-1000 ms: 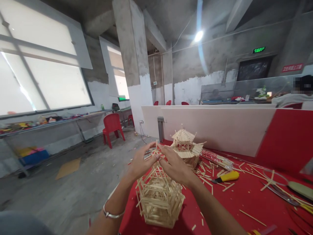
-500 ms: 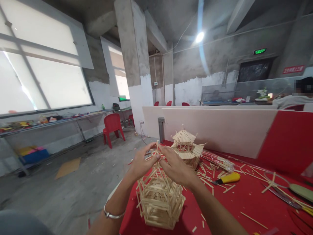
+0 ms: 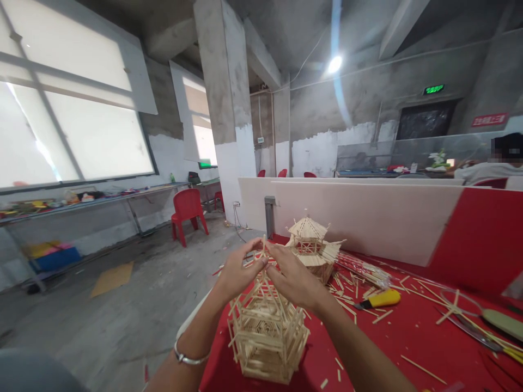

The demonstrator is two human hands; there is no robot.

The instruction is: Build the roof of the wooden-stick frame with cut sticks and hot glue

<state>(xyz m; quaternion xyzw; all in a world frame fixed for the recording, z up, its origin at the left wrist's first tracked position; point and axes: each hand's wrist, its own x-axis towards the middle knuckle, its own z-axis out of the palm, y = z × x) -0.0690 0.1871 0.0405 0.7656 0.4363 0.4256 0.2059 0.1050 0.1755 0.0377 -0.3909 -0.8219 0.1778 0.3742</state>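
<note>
A pavilion model of thin wooden sticks [image 3: 265, 348] stands upright on the red tabletop in front of me. Its roof sticks rise and meet around a post at the peak. My left hand [image 3: 244, 270] closes on that peak from the left, thumb and fingers pressed against the sticks. From the right, my right hand [image 3: 292, 275] grips the same peak, its fingertips meeting those of the left. The exact finger contacts are partly hidden. Just behind my right hand sits a second stick pavilion [image 3: 308, 239] with a finished-looking layered roof.
Loose sticks [image 3: 343, 296] and a yellow utility knife [image 3: 379, 299] lie to the right. Beyond them are scissors [image 3: 486, 338], a green-handled tool [image 3: 504, 323] and a bag of sticks [image 3: 363, 269]. A white partition [image 3: 359, 218] borders the table's back. Another person [image 3: 496, 169] sits far right.
Both hands stay at the model's peak with almost no movement. Only the camera view has shifted very slightly.
</note>
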